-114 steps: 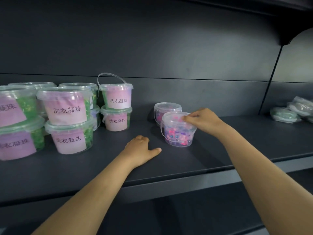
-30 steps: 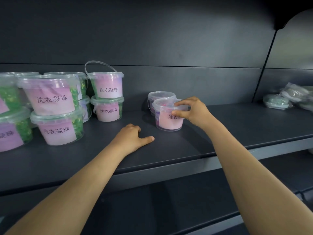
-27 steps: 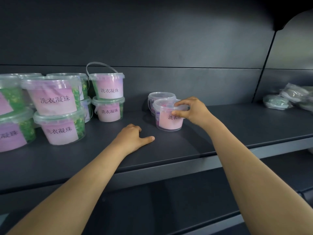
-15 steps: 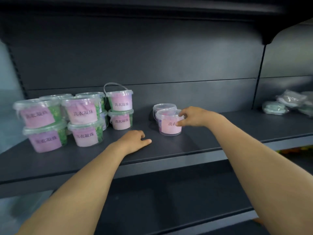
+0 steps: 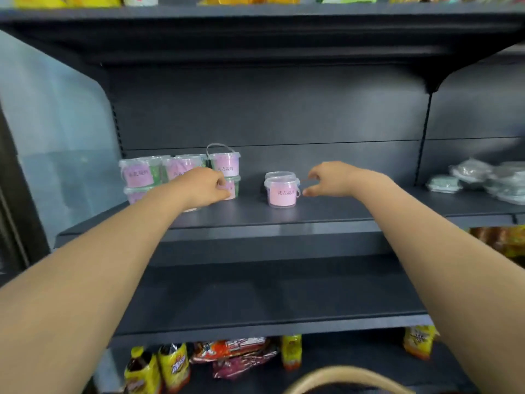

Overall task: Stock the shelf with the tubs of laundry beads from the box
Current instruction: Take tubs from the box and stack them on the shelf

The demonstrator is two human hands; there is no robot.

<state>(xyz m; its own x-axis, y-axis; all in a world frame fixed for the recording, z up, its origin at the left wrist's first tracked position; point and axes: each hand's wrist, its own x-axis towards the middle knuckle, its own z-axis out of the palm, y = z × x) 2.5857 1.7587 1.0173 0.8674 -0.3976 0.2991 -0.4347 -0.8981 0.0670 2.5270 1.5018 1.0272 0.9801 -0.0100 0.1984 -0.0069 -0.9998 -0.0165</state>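
A small clear tub of laundry beads (image 5: pixel 282 192) with a pink label stands upright on the dark shelf (image 5: pixel 326 211), with a second small tub (image 5: pixel 279 175) right behind it. My right hand (image 5: pixel 331 180) hovers just right of the front tub, fingers loosely curved and apart from it, holding nothing. My left hand (image 5: pixel 205 186) is lifted off the shelf with its fingers curled, empty, in front of the stacked green-and-pink tubs (image 5: pixel 159 173). A stacked pair of tubs (image 5: pixel 225 164) with a raised handle stands behind that hand.
Clear wrapped packs (image 5: pixel 480 177) lie at the shelf's right end. An empty dark shelf (image 5: pixel 270 302) runs below. Yellow bottles (image 5: pixel 159 368) and snack bags (image 5: pixel 238 356) fill the bottom level. A curved tan rim (image 5: pixel 343 378) shows at the lower edge.
My right hand has let go of the front small tub and drawn back to the right. My left hand has lifted off the shelf. The view has pulled back from the shelf.
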